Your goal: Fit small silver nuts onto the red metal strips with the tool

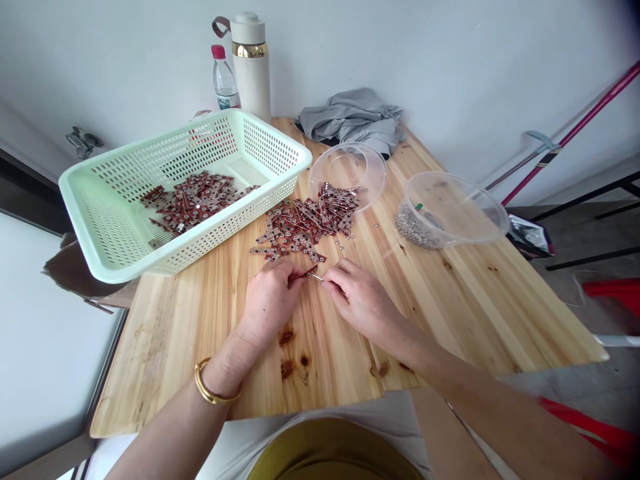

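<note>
Cannot make out any word, number or brand. At eleven o'clock, on the red-capped plastic drink bottle (223, 79), see a blue-green and white label (229, 101), too small to read. At three o'clock, on the black-and-silver packet (531, 237), likewise cannot read anything.

The thin rod (315, 276) is glossy metal, table (165, 340) smooth wood, basket (227, 230) matt plastic.

The strips (307, 220) are reddish-brown dotted with silver, the basket (235, 219) pale mint green, the worktop (175, 320) honey-toned with darker grain and knots, the cloth (353, 113) grey.
</note>
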`<state>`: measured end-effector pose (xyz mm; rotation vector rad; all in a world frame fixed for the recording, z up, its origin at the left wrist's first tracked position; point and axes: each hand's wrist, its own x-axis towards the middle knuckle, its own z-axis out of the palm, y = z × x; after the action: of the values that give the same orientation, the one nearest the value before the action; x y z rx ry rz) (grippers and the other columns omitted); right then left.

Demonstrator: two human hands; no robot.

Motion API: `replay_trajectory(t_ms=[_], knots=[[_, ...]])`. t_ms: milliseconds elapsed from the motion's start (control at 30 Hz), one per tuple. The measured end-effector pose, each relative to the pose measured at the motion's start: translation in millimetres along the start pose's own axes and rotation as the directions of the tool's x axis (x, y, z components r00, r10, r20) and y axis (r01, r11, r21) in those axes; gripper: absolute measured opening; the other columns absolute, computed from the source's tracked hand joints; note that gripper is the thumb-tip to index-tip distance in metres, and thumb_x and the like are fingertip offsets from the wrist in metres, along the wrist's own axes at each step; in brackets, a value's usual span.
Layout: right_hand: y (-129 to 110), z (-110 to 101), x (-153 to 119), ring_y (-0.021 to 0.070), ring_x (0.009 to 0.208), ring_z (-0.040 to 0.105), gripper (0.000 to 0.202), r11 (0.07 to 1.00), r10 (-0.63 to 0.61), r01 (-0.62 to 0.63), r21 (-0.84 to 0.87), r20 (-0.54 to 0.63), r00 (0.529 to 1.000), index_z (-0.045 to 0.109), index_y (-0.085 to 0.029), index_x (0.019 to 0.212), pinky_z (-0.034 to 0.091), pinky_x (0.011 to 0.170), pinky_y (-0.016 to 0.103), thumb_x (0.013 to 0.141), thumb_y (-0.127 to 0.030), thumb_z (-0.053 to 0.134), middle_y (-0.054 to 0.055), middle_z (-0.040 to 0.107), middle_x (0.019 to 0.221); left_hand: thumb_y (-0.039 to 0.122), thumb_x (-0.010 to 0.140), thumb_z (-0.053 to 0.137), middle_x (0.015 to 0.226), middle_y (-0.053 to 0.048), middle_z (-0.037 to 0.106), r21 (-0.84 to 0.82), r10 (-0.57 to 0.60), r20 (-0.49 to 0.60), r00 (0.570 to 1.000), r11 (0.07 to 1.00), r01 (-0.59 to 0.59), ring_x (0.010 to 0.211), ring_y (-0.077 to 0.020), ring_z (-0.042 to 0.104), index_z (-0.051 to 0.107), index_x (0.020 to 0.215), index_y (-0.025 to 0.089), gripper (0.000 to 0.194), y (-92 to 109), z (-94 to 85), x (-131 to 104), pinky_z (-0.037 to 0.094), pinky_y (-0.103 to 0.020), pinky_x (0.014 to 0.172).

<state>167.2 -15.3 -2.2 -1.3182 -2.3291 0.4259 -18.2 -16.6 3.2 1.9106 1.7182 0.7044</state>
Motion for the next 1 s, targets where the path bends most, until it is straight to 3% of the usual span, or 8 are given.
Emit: replay_trajectory(t_ms=[233, 367, 433, 533, 667, 833, 1000], knots=[[-14.9, 7.5, -9.2, 0.0145, 0.066, 0.052, 0.021, 0.957, 0.032, -0.013, -0.291, 0.06, 0.998, 0.059, -0.02, 0.096, 0.032, 0.054, 0.029, 0.093, -0.009, 0.042, 0.006, 0.056, 0.096, 0.015, 0.083, 0.063, 0.089, -0.001, 0.073, 0.03, -0.024, 0.001, 1.0, 0.999, 0.024, 0.086, -0.021, 0.066, 0.071, 0.086, 0.023, 0.012, 0.9, -1.1, 0.4, 0.049, -0.031, 0.075], [-3.2, -2.5, -2.2, 0.0158, 0.073, 0.057, 0.019, 0.987, -0.02, 0.024, -0.161, 0.026, 0.999, 0.06, -0.02, 0.095, 0.038, 0.062, 0.027, 0.094, -0.011, 0.042, 0.005, 0.061, 0.093, 0.017, 0.084, 0.064, 0.089, -0.001, 0.073, 0.045, 0.001, -0.009, 1.0, 0.999, 0.0, 0.086, -0.0206, 0.066, 0.071, 0.086, 0.023, 0.01, -0.3, -1.2, 0.4, 0.05, -0.031, 0.074], [16.7, -14.0, 6.8, 0.0162, 0.078, 0.06, 0.015, 0.994, -0.007, 0.002, -0.109, -0.044, 0.999, 0.059, -0.02, 0.095, 0.042, 0.067, 0.027, 0.094, -0.016, 0.045, 0.005, 0.064, 0.092, 0.017, 0.085, 0.064, 0.093, -0.001, 0.073, 0.041, 0.012, -0.015, 1.0, 0.999, -0.012, 0.087, -0.0204, 0.066, 0.071, 0.089, 0.024, 0.011, -0.5, -0.4, 0.9, 0.05, -0.031, 0.075], [54.0, -31.5, 23.6, 0.0164, 0.07, 0.059, 0.009, 0.984, 0.136, -0.159, -0.075, -0.247, 0.959, 0.062, -0.019, 0.092, 0.042, 0.065, 0.028, 0.089, -0.019, 0.053, 0.004, 0.066, 0.085, 0.017, 0.085, 0.064, 0.095, -0.001, 0.072, 0.048, 0.048, -0.018, 0.999, 0.998, -0.047, 0.089, -0.0204, 0.066, 0.072, 0.092, 0.025, 0.013, 2.1, 2.3, 1.3, 0.051, -0.031, 0.076], [88.3, -36.6, 42.2, 0.0189, 0.072, 0.057, 0.013, 0.98, 0.139, -0.169, -0.101, -0.257, 0.956, 0.063, -0.018, 0.076, 0.039, 0.066, 0.029, 0.086, -0.021, 0.056, 0.005, 0.064, 0.076, 0.017, 0.088, 0.061, 0.092, -0.002, 0.07, 0.077, 0.151, -0.011, 0.988, 0.986, -0.15, 0.089, -0.0209, 0.066, 0.073, 0.096, 0.024, 0.016, 9.9, 7.8, 1.2, 0.052, -0.031, 0.075], [97.4, -28.8, 51.5, 0.0177, 0.071, 0.057, 0.011, 0.986, 0.111, -0.134, -0.097, -0.214, 0.971, 0.066, -0.02, 0.075, 0.038, 0.065, 0.028, 0.084, -0.02, 0.059, 0.003, 0.065, 0.077, 0.012, 0.089, 0.057, 0.095, -0.002, 0.072, -0.013, 0.218, 0.039, 0.975, 0.976, -0.217, 0.095, -0.0197, 0.066, 0.075, 0.099, 0.025, 0.024, 17.0, 15.9, 11.2, 0.052, -0.033, 0.086], [80.1, -30.9, 40.8, 0.0178, 0.075, 0.059, 0.009, 0.994, 0.078, -0.092, -0.065, -0.191, 0.979, 0.064, -0.019, 0.077, 0.04, 0.068, 0.028, 0.083, -0.016, 0.059, 0.004, 0.065, 0.081, 0.012, 0.089, 0.055, 0.1, -0.003, 0.074, -0.006, 0.156, 0.05, 0.986, 0.988, -0.156, 0.096, -0.0201, 0.066, 0.074, 0.101, 0.024, 0.025, 21.1, 23.1, 20.9, 0.051, -0.034, 0.09]])
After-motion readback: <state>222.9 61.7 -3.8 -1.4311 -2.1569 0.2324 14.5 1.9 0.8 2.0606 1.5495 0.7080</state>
